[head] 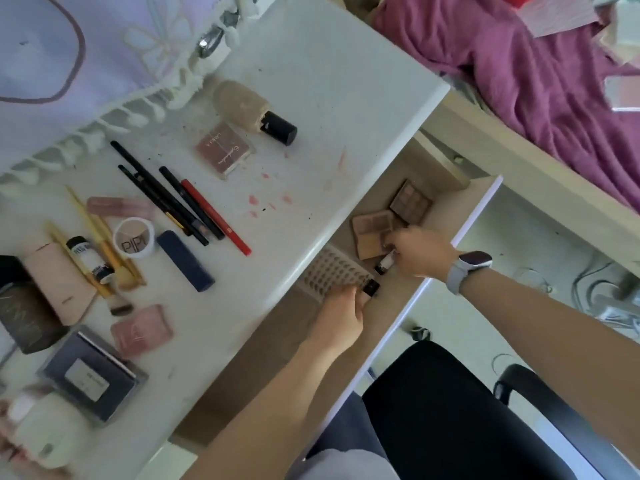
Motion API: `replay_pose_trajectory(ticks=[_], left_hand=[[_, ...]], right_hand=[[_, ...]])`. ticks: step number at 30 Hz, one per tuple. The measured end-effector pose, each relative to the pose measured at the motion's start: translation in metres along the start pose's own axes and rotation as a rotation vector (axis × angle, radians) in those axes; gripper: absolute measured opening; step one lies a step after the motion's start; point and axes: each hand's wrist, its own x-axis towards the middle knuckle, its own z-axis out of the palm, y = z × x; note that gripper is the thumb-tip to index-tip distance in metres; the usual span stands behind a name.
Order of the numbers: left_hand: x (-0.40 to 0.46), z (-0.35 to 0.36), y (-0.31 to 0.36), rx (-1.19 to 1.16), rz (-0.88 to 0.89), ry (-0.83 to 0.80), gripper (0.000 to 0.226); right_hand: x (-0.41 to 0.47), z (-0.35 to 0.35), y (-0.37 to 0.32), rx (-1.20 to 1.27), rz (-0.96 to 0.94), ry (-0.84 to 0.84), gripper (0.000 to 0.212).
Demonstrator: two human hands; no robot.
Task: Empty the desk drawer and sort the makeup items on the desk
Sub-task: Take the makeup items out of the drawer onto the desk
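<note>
Desk: white top (332, 98), stained with pink smudges, already crowded along the left with makeup.
Sorted so far: pencils and liners (180, 202) laid side by side; gold-handled brushes (100, 244) grouped just beside them; foundation bottle (252, 112) touching a pink palette (225, 150) further back.
Front corner: dark compact (93, 375) and pink compact (142, 329) near each other, grouping loose.
Drawer: pulled open (263, 358), wooden floor mostly bare at the near end.
Left inside: dark eyeshadow palette (410, 202), tan palette (372, 237), clear lash tray (332, 271).
Progress: by the look of it well past halfway, a handful of pieces to lift out yet.
Left hand: down in the drawer (341, 317), fingers curled at the lash tray's near edge, pinching a small black cap (370, 288).
Right hand: reaching in from the right (420, 254), watch (467, 268) on the wrist, fingers closed round a small white tube (384, 263), beside the tan palette.
</note>
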Motion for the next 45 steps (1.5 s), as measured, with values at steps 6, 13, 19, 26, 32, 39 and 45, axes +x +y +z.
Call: replay_pose_trajectory(ticks=[6,13,19,26,32,39,45], left_hand=[[0.019,0.022,-0.001,-0.081,-0.136,-0.141,0.023],[-0.002,0.0,0.01,-0.085,-0.09,-0.083,0.016],[-0.033,-0.075,0.045,-0.279,-0.024,0.316,0.004],[-0.016,-0.149,0.064,-0.564,-0.124,0.758,0.005],[0.005,-0.16,0.049,-0.601,-0.241,0.735,0.009],[-0.022,-0.145,0.056,-0.466,-0.147,0.748,0.033],[-0.04,-0.059,0.041,-0.031,0.215,0.449,0.023]], right_hand=[[0.007,0.013,-0.007,-0.194,-0.088,-0.104,0.035],[-0.002,0.004,-0.001,0.099,-0.057,-0.007,0.024],[-0.042,-0.06,-0.008,1.071,-0.049,0.034,0.009],[-0.006,-0.101,-0.072,0.987,-0.086,0.455,0.009],[0.025,-0.105,-0.111,0.844,-0.091,0.473,0.021],[-0.007,-0.094,-0.091,0.963,-0.152,0.585,0.014],[-0.019,-0.029,-0.02,0.757,0.119,0.356,0.016]])
